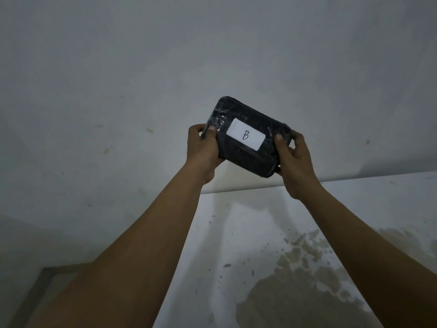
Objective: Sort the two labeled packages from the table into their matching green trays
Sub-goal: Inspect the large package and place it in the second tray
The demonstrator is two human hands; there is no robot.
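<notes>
Holding the package (246,136) up in front of us with both arms stretched out, we have it pinched from either end. Our left hand (203,152) is clamped on its left end, thumb lying over the front face near the upper corner and the fingers wrapped out of sight behind. Our right hand (294,162) is clamped on the opposite end, thumb pressed on the front near the right edge, the other fingers curled around the back and under the lower right corner.

Between the two thumbs sits a white label (246,136) with a handwritten "B" (it faces us, easy to read). The package is dark, wrapped in shiny clear film, and tilted so its left end rides higher than its right. It touches nothing but our hands.

Behind the hands rises a pale wall (118,79), marked with a few small scuffs. Below the right hand, and beneath both forearms, spreads a white surface (236,233) with a brownish stain (307,280) and scattered specks. Below the left forearm, at the bottom edge of the view, a grey frame (40,287) shows dimly; we cannot tell what it belongs to.
</notes>
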